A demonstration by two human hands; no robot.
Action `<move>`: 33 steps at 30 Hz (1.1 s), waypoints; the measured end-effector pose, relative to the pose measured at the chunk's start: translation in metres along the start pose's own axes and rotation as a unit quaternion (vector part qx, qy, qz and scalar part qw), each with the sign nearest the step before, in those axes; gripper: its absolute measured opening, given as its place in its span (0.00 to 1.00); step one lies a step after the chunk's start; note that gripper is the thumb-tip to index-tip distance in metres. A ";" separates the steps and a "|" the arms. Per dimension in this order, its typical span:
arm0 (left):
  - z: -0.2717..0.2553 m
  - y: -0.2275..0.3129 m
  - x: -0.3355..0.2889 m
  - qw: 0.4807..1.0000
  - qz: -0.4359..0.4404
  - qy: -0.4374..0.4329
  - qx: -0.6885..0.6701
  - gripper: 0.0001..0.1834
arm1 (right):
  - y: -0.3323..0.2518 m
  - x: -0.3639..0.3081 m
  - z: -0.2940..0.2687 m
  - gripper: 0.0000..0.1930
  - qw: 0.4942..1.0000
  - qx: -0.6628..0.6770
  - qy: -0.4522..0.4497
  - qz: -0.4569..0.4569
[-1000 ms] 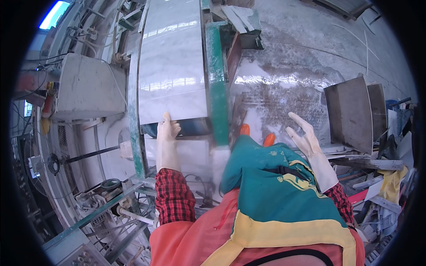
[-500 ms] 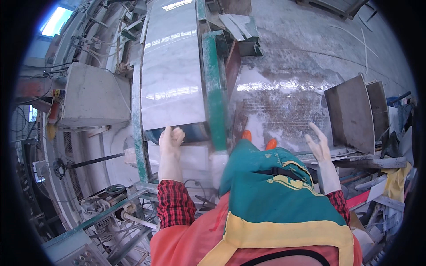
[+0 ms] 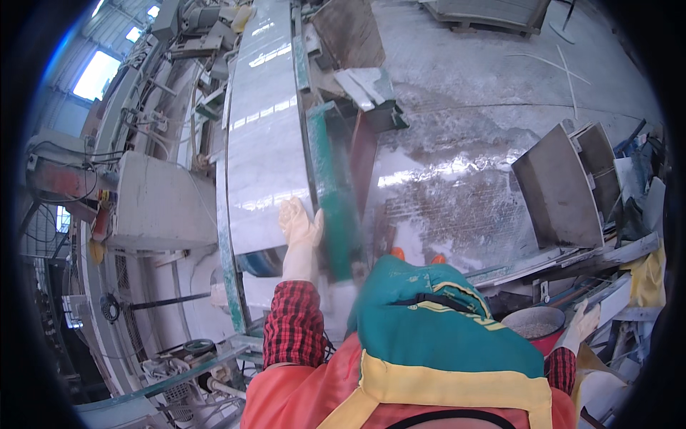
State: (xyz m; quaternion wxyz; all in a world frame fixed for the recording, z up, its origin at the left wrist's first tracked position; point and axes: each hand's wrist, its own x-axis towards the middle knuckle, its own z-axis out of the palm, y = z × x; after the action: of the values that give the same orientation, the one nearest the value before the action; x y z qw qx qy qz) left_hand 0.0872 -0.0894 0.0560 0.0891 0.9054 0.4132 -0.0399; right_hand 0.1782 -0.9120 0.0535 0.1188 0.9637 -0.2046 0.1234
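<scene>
A long, pale polished stone slab (image 3: 262,154) lies on a machine bed, with light streaks mirrored on its top. Over the slab's near right corner is my left hand (image 3: 300,225) in a cream glove, thumb apart from the fingers; whether it presses on the surface I cannot tell. Just right of it runs a green metal rail (image 3: 332,193), partly blurred. A dark blue roller (image 3: 259,263) shows below the slab's near end. My right hand (image 3: 582,325), gloved too, hangs low on the right with fingers extended and nothing in them, beside a red bucket (image 3: 534,325).
Brown-grey panels (image 3: 557,189) stand upright on the right. A grey box-shaped housing (image 3: 163,204) sits left of the bed. Offcuts (image 3: 364,87) lie past the green rail, beside the wet floor (image 3: 450,186). A heap of scraps and yellow cloth (image 3: 647,279) fills the far right.
My left hand has moved from the slab's near end forward and right, over its corner. My right hand has dropped lower and outward. The view has shifted, bringing the red bucket into sight.
</scene>
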 end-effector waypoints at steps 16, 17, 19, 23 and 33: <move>-0.001 0.013 0.013 0.998 0.064 0.016 0.004 0.45 | 0.005 -0.065 0.023 0.27 0.991 0.088 0.043 0.088; -0.001 0.022 0.006 0.995 0.098 0.030 -0.009 0.44 | -0.002 -0.063 0.019 0.26 0.990 0.074 0.034 0.113; -0.005 0.051 -0.004 0.986 0.160 0.012 -0.041 0.42 | -0.010 -0.063 0.010 0.26 0.988 0.039 0.011 0.151; 0.014 0.074 -0.001 0.979 0.187 -0.047 -0.064 0.42 | -0.023 -0.065 -0.010 0.25 0.984 0.026 0.031 0.176; 0.035 0.062 -0.007 0.945 0.294 -0.080 0.120 0.40 | -0.043 -0.062 -0.030 0.21 0.970 0.068 0.149 0.181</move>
State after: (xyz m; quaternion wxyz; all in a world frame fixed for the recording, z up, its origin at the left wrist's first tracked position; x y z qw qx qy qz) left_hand 0.1299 -0.1411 0.0302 0.0204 0.9845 0.1126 -0.1332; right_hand 0.1357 -0.8425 0.0559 0.0578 0.8870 -0.3471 0.2989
